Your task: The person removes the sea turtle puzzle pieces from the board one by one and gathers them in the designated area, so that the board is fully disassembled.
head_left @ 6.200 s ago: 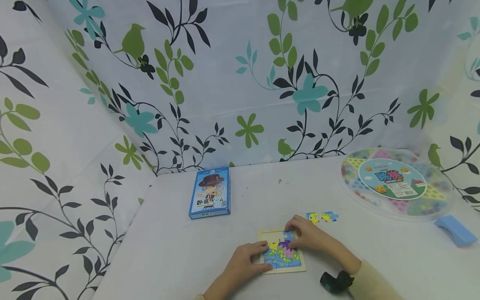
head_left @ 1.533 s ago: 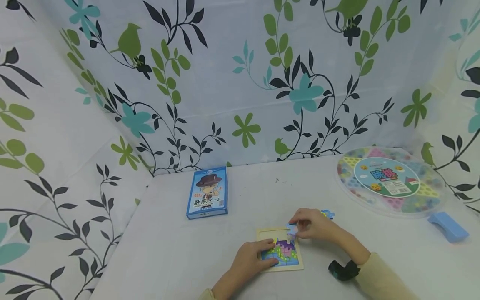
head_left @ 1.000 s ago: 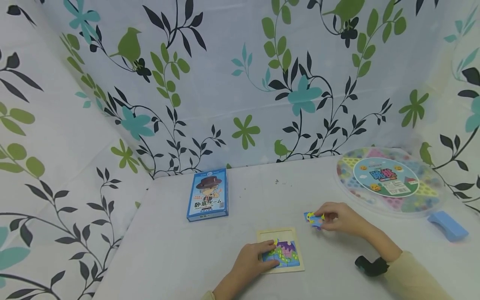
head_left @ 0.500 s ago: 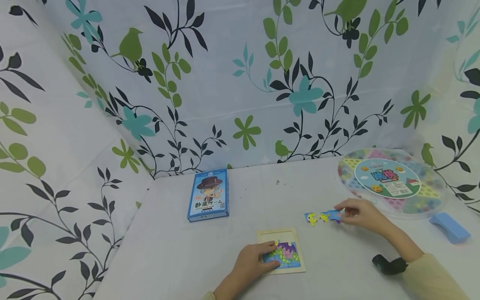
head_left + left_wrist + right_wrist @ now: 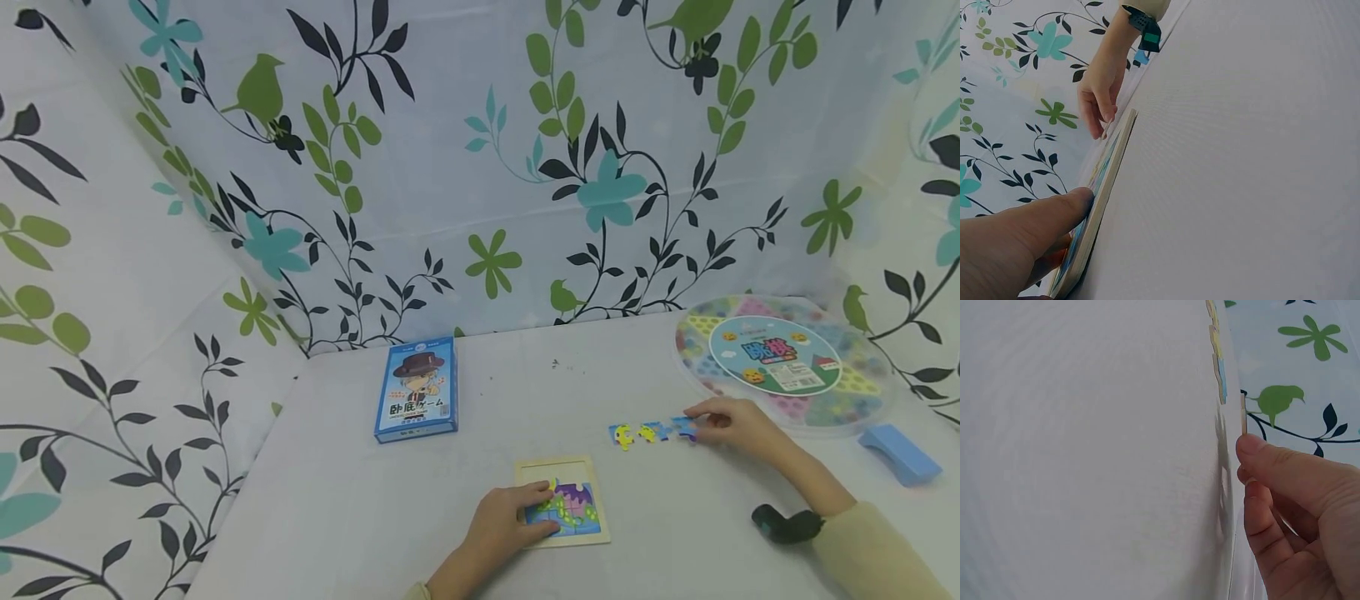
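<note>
A wooden-framed jigsaw puzzle [image 5: 573, 505] lies flat on the white table, with pale wood showing along its top part. My left hand [image 5: 501, 518] holds its left side, thumb and index finger over the pieces; in the left wrist view the thumb [image 5: 1063, 209] presses near the frame's edge. Off to the right, my right hand [image 5: 731, 427] pinches a blue puzzle piece [image 5: 682, 427] between thumb and fingers. The right wrist view shows that piece [image 5: 1244, 414] edge-on, above the table. Loose yellow-and-blue pieces [image 5: 624, 436] lie in a row left of it.
A blue card-game box [image 5: 417, 390] lies at the back left. At the back right is a round clear-lidded set [image 5: 787, 362] with colourful contents. A light blue curved block [image 5: 900, 455] sits at the right. A patterned cloth [image 5: 495, 167] hangs behind the table.
My right hand has lifted a blue piece from the puzzle's upper right and carried it right, to the end of the loose row. My left hand stays on the puzzle.
</note>
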### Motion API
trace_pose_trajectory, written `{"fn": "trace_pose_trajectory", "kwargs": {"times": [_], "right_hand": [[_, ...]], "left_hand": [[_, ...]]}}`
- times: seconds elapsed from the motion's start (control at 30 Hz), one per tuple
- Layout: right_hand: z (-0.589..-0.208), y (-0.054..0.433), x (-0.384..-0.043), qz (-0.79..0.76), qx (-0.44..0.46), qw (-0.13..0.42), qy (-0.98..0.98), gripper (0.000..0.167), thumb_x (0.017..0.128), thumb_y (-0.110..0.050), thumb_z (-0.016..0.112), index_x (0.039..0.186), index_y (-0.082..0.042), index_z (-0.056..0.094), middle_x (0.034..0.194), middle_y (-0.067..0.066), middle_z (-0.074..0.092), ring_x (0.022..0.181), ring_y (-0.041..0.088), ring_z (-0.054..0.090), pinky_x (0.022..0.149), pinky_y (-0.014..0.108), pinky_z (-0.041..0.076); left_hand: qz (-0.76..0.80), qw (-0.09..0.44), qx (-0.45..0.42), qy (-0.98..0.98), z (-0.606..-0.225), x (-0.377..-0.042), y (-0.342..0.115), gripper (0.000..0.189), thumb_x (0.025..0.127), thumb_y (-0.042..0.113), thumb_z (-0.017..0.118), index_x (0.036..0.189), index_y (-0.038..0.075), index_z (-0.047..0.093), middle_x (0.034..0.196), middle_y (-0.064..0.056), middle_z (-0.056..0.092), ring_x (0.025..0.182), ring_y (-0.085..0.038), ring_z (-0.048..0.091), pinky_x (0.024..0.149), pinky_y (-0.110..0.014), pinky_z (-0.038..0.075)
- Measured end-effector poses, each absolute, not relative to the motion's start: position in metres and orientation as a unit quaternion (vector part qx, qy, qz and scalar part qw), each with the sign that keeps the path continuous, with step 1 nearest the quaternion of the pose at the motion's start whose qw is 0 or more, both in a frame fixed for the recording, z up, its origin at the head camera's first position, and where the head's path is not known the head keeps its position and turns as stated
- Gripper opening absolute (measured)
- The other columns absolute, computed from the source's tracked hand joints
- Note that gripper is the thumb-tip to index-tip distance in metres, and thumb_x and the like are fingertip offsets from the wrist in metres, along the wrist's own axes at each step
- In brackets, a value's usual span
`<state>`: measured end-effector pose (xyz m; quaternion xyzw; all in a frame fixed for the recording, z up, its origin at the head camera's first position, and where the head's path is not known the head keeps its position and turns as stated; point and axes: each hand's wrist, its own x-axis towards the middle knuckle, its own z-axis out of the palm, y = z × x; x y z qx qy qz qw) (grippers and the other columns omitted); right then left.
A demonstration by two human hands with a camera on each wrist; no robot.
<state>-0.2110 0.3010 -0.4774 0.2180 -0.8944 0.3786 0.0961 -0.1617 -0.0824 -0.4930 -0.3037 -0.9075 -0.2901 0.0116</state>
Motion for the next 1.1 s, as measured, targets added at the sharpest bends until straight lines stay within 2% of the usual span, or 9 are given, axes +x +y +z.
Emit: {"fn": "trace_pose_trajectory", "kwargs": {"times": [0.77,1.1], "right_hand": [[-0.482,0.304,-0.211,0.348,0.212,0.107,-0.907,0.025,0.071,-0.001,0.071,0.095,0.002,0.065,0.068,-0.009,0.051,0.058,0.003,0.040,0.049,0.022,0.036],[-0.466,0.293,-0.207,0.321,0.229,0.156,-0.906,0.021,0.072,0.004,0.069,0.093,0.003,0.065,0.071,-0.006,0.057,0.058,0.001,0.042,0.049,0.023,0.038]], "left_hand": [[-0.296,0.026,-0.311,-0.903,-0.496,-0.162,-0.082,0.043,0.076,0.045,0.066,0.107,0.014,0.066,0.112,0.009,0.059,0.100,-0.012,0.055,0.083,-0.029,0.042],[-0.313,0.029,-0.310,-0.897,-0.497,-0.161,-0.083,0.043,0.075,0.040,0.068,0.108,0.012,0.065,0.114,0.007,0.058,0.102,-0.013,0.055,0.084,-0.030,0.042]]}}
